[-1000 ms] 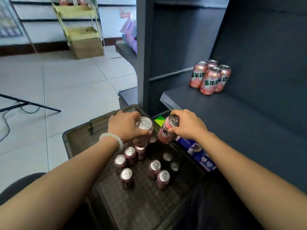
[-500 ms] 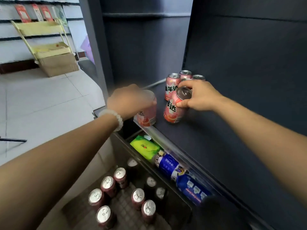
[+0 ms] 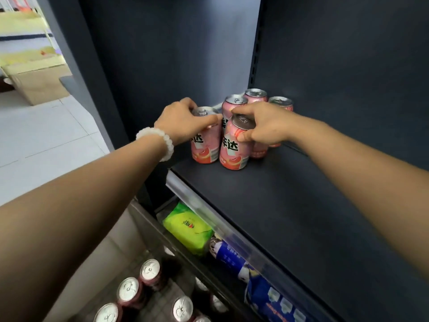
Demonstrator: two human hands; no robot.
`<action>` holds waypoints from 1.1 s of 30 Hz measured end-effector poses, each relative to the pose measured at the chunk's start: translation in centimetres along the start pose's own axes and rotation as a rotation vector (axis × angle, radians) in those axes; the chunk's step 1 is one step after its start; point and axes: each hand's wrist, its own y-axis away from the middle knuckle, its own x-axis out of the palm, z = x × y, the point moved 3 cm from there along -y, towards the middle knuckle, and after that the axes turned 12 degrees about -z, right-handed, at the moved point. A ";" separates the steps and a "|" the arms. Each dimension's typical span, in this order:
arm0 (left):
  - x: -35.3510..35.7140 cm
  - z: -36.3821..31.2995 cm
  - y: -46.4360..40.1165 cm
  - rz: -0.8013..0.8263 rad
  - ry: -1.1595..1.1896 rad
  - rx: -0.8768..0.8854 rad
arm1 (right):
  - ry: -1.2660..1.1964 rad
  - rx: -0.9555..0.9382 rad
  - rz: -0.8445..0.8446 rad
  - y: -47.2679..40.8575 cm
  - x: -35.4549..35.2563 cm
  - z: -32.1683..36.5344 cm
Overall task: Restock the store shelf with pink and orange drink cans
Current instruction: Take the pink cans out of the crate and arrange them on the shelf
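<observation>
Near us, the crate (image 3: 148,231) below holds several cans (image 3: 130,290) not yet shelved. On the shelf (image 3: 278,205), our left hand (image 3: 183,122) clamps one can (image 3: 205,145), our right hand (image 3: 262,126) another (image 3: 234,149); both stand just before the far cluster (image 3: 255,96). We judge restocking barely begun.

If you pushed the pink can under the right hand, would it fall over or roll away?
Probably not easily. The pink can stands upright on the flat dark shelf, so a gentle push would likely slide it. It looks unopened, so it is probably heavy for its size. Pushed near the top, where the right hand grips it, it might tip, then roll.
</observation>
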 end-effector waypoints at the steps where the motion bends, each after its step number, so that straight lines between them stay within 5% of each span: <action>1: -0.3 0.2 -0.2 0.042 0.039 -0.007 | 0.029 -0.007 0.012 -0.1 -0.2 0.2; 7: -1.7 0.9 0.6 0.194 0.054 0.176 | 0.147 -0.040 -0.015 -0.1 -0.5 1.0; 14: -0.8 0.3 1.0 0.030 -0.128 0.339 | 0.157 -0.059 -0.168 0.8 0.1 1.1; 19: 1.1 -1.1 1.3 -0.133 -0.149 0.353 | 0.101 -0.084 -0.176 1.4 0.0 0.5; 26: 0.2 -0.6 -0.5 0.040 -0.165 0.384 | 0.094 -0.083 -0.206 1.0 0.9 -0.1; 33: 1.4 -0.5 -0.7 -0.051 -0.098 0.388 | 0.085 -0.092 -0.251 1.1 1.4 -0.6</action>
